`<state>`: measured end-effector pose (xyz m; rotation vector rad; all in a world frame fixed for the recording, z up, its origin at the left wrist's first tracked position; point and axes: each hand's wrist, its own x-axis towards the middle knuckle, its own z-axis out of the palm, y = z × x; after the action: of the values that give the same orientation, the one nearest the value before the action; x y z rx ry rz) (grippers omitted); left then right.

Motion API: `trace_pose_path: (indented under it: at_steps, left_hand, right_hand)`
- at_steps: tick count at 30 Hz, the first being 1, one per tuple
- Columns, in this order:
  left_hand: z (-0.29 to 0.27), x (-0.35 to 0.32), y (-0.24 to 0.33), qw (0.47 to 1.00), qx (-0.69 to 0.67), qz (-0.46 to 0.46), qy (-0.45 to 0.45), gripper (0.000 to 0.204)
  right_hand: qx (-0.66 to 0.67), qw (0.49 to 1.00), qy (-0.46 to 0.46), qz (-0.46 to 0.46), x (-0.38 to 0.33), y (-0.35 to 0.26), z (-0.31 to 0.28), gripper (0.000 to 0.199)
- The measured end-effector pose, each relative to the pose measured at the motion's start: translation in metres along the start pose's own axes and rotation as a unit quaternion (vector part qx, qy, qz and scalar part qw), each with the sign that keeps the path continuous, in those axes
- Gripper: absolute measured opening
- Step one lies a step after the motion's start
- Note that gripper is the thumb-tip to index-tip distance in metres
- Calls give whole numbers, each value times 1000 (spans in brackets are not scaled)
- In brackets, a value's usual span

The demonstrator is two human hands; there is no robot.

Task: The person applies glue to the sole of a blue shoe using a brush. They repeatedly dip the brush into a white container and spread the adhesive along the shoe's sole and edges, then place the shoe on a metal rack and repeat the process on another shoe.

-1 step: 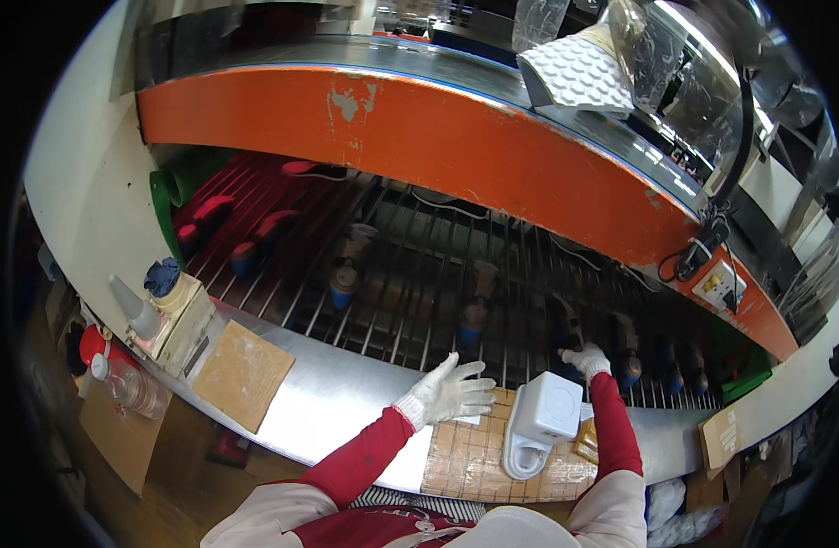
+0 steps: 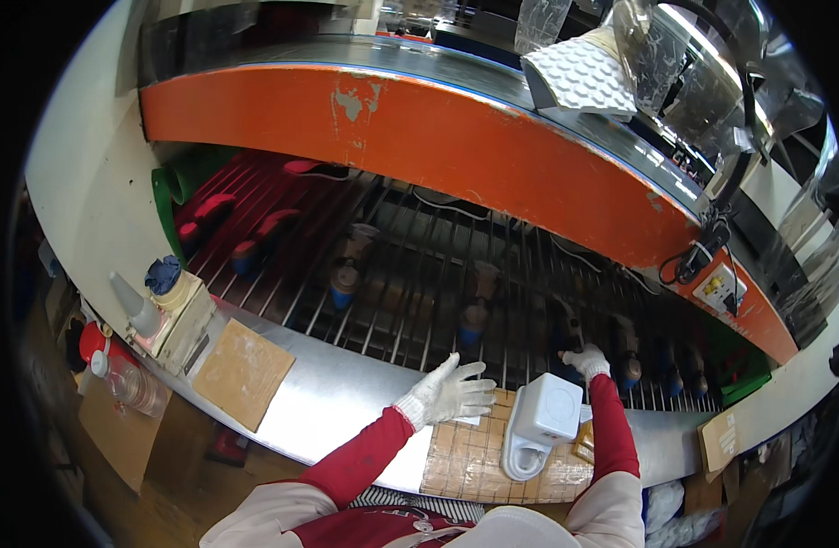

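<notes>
My left hand (image 2: 449,393), in a white knitted glove, is held palm down with its fingers spread and nothing in them. It hovers over or rests at the front edge of the metal ledge, beside a taped cardboard mat (image 2: 465,454). Farther right, my gloved right hand (image 2: 587,362) reaches over the roller conveyor (image 2: 401,301) and is closed at the near end of a dark shoe (image 2: 566,320). Its fingertips are partly hidden. Between my hands stands a white plastic device (image 2: 547,411) with a rounded base, set on the mat.
Several shoes with blue ends, such as one shoe (image 2: 343,279), lie on the rollers. An orange beam (image 2: 419,137) spans above them. Leftward are a cardboard square (image 2: 244,374), a grey cone (image 2: 135,306) and a plastic bottle (image 2: 132,388). A socket (image 2: 719,289) sits at right.
The view has shifted very slightly. Both hands stay where they were.
</notes>
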<state>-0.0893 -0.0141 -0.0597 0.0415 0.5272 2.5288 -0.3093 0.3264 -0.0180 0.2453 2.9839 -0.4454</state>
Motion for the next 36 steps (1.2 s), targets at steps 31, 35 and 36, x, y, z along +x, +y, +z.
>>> trace_pose_path:
  at_steps: [31, 35, 36]
  left_hand:
    - [82, -132, -70, 992, -19, 81, 93, 82]
    - [60, -141, -67, 985, 8, 165, 55, 94]
    - [57, -146, -65, 982, -9, 182, 53, 98]
  right_hand:
    - [424, 878, -43, -218, -339, -38, -36, 45]
    - [403, 902, 23, -150, -352, 7, -25, 20]
    - [334, 916, 74, -209, -356, 21, -23, 17]
